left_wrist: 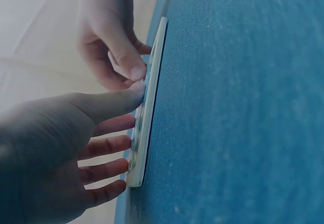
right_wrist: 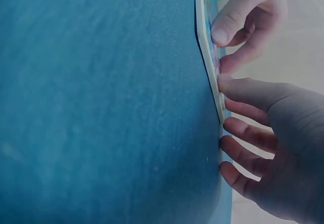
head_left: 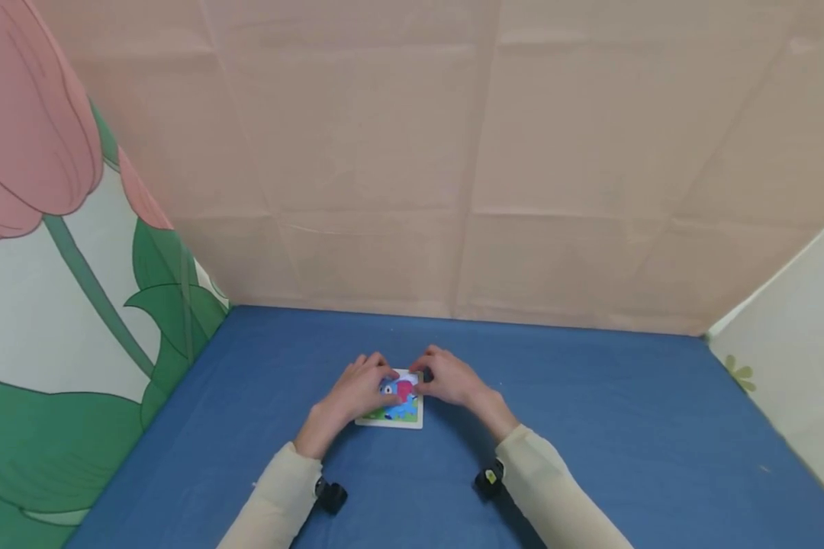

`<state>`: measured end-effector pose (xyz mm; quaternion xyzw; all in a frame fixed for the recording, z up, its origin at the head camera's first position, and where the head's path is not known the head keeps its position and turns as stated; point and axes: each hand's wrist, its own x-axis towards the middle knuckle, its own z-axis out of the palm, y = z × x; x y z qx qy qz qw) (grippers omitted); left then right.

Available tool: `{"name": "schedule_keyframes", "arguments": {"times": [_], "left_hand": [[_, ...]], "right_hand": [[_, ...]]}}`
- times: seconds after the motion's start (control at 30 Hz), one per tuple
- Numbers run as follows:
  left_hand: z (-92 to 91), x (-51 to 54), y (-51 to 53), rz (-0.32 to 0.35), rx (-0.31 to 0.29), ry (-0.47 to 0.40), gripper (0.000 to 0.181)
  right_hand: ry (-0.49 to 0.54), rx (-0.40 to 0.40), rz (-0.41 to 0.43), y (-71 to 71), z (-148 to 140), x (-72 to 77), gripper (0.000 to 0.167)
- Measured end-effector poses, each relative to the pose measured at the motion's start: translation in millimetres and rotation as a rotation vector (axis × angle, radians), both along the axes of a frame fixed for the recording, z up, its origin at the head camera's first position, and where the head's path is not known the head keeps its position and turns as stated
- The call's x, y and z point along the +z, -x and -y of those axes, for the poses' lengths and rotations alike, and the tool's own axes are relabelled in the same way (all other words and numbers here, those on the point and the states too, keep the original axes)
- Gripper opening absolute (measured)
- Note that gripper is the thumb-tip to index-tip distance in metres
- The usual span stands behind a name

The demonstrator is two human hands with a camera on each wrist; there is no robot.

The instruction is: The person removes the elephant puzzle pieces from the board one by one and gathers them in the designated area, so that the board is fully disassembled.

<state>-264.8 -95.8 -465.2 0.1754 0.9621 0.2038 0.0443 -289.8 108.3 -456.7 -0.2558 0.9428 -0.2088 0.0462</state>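
Observation:
A small flat picture board (head_left: 403, 415), like a child's puzzle, lies on the blue cloth. It has a pale border and shows a blue cartoon animal with a pink patch on green ground. From the left, my left hand (head_left: 358, 389) reaches over it, thumb and fingertips touching its face. My right hand (head_left: 451, 379) comes over the upper right corner, its thumb resting on the picture. In the left wrist view the board (left_wrist: 143, 133) appears edge-on, the left fingers spread along it. Both thumbs nearly meet. The fingers cover parts of the picture.
Blue cloth (head_left: 590, 427) covers the table around the board. A beige sheet (head_left: 453, 152) hangs behind the far edge. Panels with printed flowers stand at the left (head_left: 96, 305) and the right (head_left: 796, 366). Each wrist wears a small black camera.

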Motion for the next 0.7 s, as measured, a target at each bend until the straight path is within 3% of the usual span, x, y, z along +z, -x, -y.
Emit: {"name": "schedule_keyframes", "arguments": {"times": [0.27,0.7], "left_hand": [[-0.2,0.8,-0.3,0.004,0.008,0.003,0.046],[1.3,0.7,-0.9,0.008,0.001,-0.033,0.047]], "right_hand": [[0.049,-0.022,0.012,-2.2,2.7,-0.9,0.023],[0.092,-0.088,0.001,-5.3,3.9,-2.7,0.025]]}}
